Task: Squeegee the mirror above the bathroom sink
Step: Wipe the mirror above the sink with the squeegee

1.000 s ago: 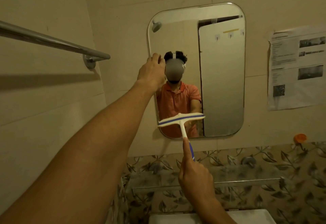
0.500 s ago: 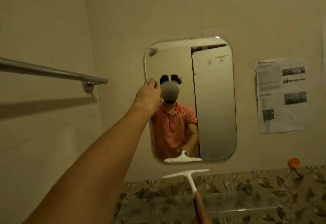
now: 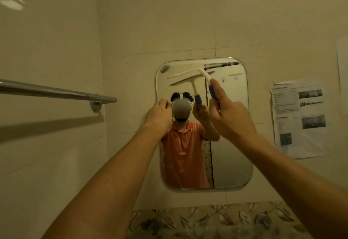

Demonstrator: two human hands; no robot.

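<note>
A rounded rectangular mirror (image 3: 231,154) hangs on the beige tiled wall straight ahead. My right hand (image 3: 231,118) grips the blue handle of a white squeegee (image 3: 207,77), index finger stretched along the handle. The blade is tilted and lies against the glass near the mirror's top edge, left of centre. The squeegee's reflection shows just below it. My left hand (image 3: 159,116) is curled over the mirror's left edge at about mid-height. The glass reflects a person in an orange shirt.
A chrome towel bar (image 3: 56,91) juts from the left wall at hand height. A printed paper sheet (image 3: 299,118) is stuck to the wall right of the mirror. A band of leaf-patterned tiles (image 3: 207,220) runs below, with a metal fitting (image 3: 262,220).
The squeegee has gone from below the mirror's bottom edge up to its top, carried by my right hand. My view has tilted upward. My left hand stays on the mirror's left edge.
</note>
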